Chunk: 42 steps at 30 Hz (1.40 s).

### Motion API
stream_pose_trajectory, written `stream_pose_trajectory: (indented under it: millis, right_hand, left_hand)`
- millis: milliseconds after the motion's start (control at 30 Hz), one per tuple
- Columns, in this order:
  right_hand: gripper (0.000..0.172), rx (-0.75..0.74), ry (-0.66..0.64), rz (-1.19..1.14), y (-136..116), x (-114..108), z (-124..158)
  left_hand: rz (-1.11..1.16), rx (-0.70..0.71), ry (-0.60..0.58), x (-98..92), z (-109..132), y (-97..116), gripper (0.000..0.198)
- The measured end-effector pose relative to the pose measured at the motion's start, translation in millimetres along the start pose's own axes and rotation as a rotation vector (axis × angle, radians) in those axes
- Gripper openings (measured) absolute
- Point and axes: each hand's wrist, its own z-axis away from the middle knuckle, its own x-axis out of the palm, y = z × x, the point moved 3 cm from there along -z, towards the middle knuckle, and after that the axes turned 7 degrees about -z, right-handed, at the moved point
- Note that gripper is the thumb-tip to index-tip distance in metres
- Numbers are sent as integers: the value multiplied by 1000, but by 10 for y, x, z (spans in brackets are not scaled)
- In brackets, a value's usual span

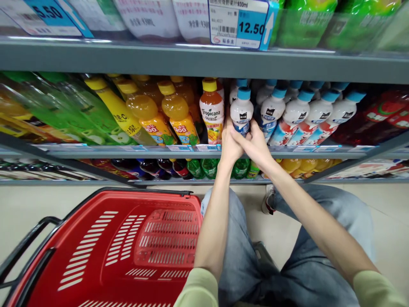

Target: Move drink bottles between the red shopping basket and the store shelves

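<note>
Both my hands are up at the middle shelf, wrapped round the lower half of a white bottle with a blue cap. My left hand grips it from the left and my right hand from the right, fingers curled on its label. The bottle stands upright at the front of a row of the same white blue-capped bottles. Just left of it stands a Tropicana orange bottle with a yellow cap.
A red shopping basket with black handles sits on the floor at lower left, nothing inside it. Yellow and orange drink bottles and green bottles fill the shelf's left; red bottles lie at right. A price tag reads 12.50.
</note>
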Motion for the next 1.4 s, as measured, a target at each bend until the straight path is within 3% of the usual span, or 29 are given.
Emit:
stream_pose_trajectory:
  millis: [100,167,333,400,467,567,733,1067,1400]
  right_hand:
    - [93,-11,22,64,10,-119,344]
    - [92,-37,59,108,-2,-236,522]
    - [89,-61,127,163,-20,-538,624]
    - [88,-25,126,142,34,-619,586]
    - [85,3,116,112,101,-668,556]
    - [85,40,95,76,165,-690,552]
    - [88,66,88,67,143,-685,566]
    - [91,67,51,-29,90,-726,469]
    - [93,92,35,-114,120,-729,440]
  left_hand:
    - [-50,19,44,42,97,13,85]
    - [-79,24,83,46,201,81,86]
    - [-111,132,298,-18,530,416,60]
    - [-86,224,249,48,607,523,48]
    - [-53,258,113,189,629,558,45]
    - [-19,164,-35,433,588,492,53]
    - [-13,62,-66,658,490,404,65]
    - [9,7,-37,635,590,442,59]
    - [-77,99,-36,583,623,401,62]
